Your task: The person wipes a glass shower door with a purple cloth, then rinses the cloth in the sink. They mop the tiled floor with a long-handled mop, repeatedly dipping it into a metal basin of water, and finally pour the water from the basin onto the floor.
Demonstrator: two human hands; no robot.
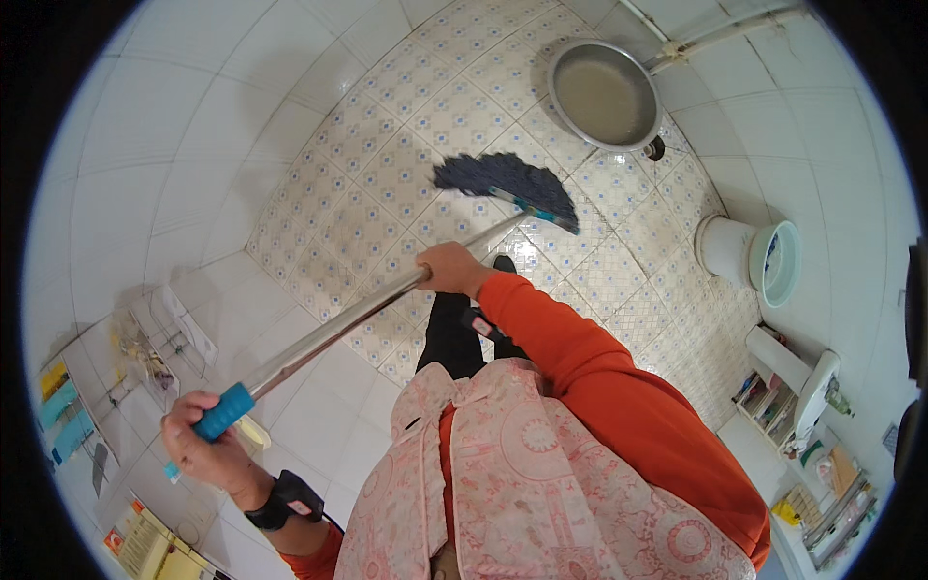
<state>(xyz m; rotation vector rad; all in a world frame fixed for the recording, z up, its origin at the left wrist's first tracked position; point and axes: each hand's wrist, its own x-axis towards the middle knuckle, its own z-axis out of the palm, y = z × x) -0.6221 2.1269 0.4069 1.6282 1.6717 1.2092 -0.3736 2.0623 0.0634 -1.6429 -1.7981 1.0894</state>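
A mop with a metal pole [333,328] slants from lower left to upper middle. My left hand [206,442] is closed around the blue ribbed grip [226,412] at the pole's top end. Farther down, my right hand [451,267] wraps the pole near its middle. The dark shaggy mop head [507,176] lies spread on the patterned tile floor [348,239], a little beyond my shoe [504,263]. A teal clamp bar [531,209] joins the head to the pole.
A large metal basin [609,94] of cloudy water stands at the upper right, near wall pipes [674,49]. By the right wall are a white bucket [725,248] and a pale green basin [781,264]. Wall shelves [772,413] hold items at lower right; a wire rack [163,326] hangs left.
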